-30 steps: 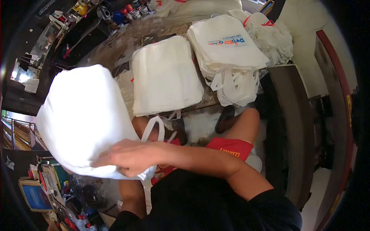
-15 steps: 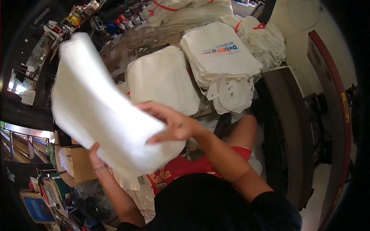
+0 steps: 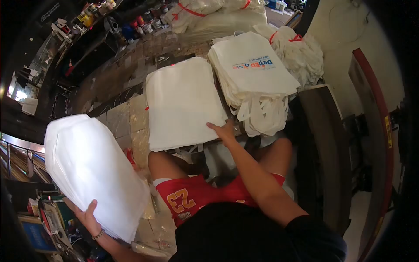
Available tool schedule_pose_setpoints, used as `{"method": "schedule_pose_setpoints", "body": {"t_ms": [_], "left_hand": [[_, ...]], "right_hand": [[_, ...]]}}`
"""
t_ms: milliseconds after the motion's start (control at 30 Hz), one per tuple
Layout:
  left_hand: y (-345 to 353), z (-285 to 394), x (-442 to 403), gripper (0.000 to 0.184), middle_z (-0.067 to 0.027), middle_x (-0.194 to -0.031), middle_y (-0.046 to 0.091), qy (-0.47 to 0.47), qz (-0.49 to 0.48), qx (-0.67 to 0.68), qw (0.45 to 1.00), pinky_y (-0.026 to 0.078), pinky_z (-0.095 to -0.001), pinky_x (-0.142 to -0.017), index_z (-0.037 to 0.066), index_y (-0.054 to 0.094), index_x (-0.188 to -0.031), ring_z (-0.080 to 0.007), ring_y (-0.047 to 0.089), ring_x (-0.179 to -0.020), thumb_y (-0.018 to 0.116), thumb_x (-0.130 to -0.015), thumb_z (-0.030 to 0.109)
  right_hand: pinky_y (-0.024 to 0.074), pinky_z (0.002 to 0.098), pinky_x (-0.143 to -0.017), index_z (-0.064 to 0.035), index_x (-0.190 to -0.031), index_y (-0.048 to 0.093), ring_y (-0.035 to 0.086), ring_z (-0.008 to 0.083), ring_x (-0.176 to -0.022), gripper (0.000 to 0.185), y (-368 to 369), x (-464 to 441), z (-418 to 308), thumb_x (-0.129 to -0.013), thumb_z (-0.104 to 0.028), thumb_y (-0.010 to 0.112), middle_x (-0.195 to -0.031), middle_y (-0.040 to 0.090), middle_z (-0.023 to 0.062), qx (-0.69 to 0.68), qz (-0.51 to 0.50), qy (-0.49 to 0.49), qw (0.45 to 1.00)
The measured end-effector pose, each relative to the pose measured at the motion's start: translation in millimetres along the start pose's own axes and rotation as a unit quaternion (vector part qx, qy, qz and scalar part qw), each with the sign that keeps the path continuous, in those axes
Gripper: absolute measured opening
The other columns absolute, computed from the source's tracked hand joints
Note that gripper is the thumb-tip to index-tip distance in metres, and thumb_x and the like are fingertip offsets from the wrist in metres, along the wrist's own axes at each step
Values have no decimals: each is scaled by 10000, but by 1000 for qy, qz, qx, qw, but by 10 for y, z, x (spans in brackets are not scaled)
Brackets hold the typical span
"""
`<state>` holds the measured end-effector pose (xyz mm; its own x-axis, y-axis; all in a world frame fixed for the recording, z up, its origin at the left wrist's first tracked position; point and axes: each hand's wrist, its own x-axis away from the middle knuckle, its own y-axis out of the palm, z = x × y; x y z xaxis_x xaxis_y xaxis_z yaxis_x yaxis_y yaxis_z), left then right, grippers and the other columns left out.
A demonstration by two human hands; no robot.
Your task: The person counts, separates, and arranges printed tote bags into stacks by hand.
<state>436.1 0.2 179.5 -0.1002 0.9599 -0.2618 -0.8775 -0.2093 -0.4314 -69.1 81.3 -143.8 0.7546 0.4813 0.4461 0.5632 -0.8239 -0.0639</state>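
Note:
On the left, a sheaf of plain white fabric bags (image 3: 87,161) is held tilted and bowed. My left hand (image 3: 89,218) is closed on its lower left edge, thumb on top and fingers hidden underneath. In front of me lies a flat stack of white bags (image 3: 183,105), with handle loops showing below its near edge. My right hand (image 3: 223,132) touches this stack's near right corner, thumb spread from the fingers, which are partly hidden by the edge. Beside it rests another stack of white bags (image 3: 253,65), its top one printed in blue and orange, handles hanging toward me.
Bundles of white bags tied with red strips (image 3: 301,56) sit at the back right. Paint containers (image 3: 146,26) stand at the far edge. A dark bench (image 3: 327,144) runs along the right. Frames and clutter (image 3: 48,222) fill the lower left.
The sheaf has swung down and left in my left hand. My right hand has let go of it and moved right to the middle stack's corner.

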Motion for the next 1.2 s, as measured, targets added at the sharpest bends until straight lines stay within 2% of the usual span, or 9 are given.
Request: {"method": "schedule_pose_setpoints", "body": {"t_ms": [167,467,567,700,833,933,1000,1100,1200], "left_hand": [[5,-397,265,663,-129,-1181,624,-105,-23,97,989,471,-333,-938,-53,514,-1312,-214,600,-1017,745,-693,-108],[251,-480,328,607,-99,-1108,639,-104,-60,74,990,476,-313,-910,-50,551,-1234,-186,604,-958,773,-669,-66],[303,-529,272,605,-103,-1106,640,-98,-63,68,991,476,-312,-908,-55,551,-1230,-185,606,-956,771,-667,-64],[410,-491,176,603,-109,-1108,639,-79,-64,66,993,480,-316,-903,-63,549,-1225,-191,609,-965,771,-664,-59],[386,-190,110,587,-113,-1097,639,-84,-39,32,995,486,-319,-895,-63,554,-1211,-197,613,-964,771,-665,-48],[257,-87,72,574,-117,-1083,641,-73,-52,16,996,488,-319,-891,-62,558,-1199,-197,613,-965,767,-665,-42],[175,59,6,566,-121,-1074,643,-66,-61,-18,996,489,-319,-887,-60,562,-1191,-192,612,-966,761,-661,-43],[103,387,-93,583,-127,-1073,643,-42,-86,-69,993,488,-335,-891,-68,553,-1199,-206,614,-962,762,-657,-19],[95,805,-125,667,-148,-1119,626,-50,-89,-65,993,479,-361,-913,-69,517,-1266,-237,611,-984,760,-650,5]], "right_hand": [[502,411,-900,45,-1311,412,608,332,-1075,821,-62,109,-232,-653,-196,840,-1219,573,253,18,-33,-22,999],[497,386,-841,-2,-1250,453,623,303,-970,724,-151,-78,-1413,-650,-174,821,-1133,615,197,243,-117,-337,902],[491,373,-852,-27,-1248,467,612,278,-982,715,-173,-261,-1702,-639,-136,825,-1119,610,173,43,-213,-214,952],[489,377,-860,-18,-1243,485,594,250,-1011,694,70,-571,-1269,-623,-45,796,-1098,599,156,-18,-171,-153,973],[485,392,-868,-28,-1201,539,583,301,-1050,668,290,-806,-1444,-599,-92,821,-1115,598,147,258,-127,-223,932],[476,388,-877,-48,-1175,563,581,305,-1073,658,383,-761,-2152,-576,-110,827,-1083,622,141,309,-161,-275,896],[464,370,-894,-80,-1184,566,588,274,-1078,658,436,-845,-2626,-582,-100,830,-1101,629,111,307,-217,-321,869],[445,366,-931,-78,-1179,566,553,265,-1143,649,458,-1059,-3192,-591,-91,840,-1189,602,101,227,-405,-241,852],[465,369,-925,-93,-1266,579,548,267,-1160,743,549,-1470,-3214,-580,-116,865,-1263,594,124,173,-481,-194,837]]}}
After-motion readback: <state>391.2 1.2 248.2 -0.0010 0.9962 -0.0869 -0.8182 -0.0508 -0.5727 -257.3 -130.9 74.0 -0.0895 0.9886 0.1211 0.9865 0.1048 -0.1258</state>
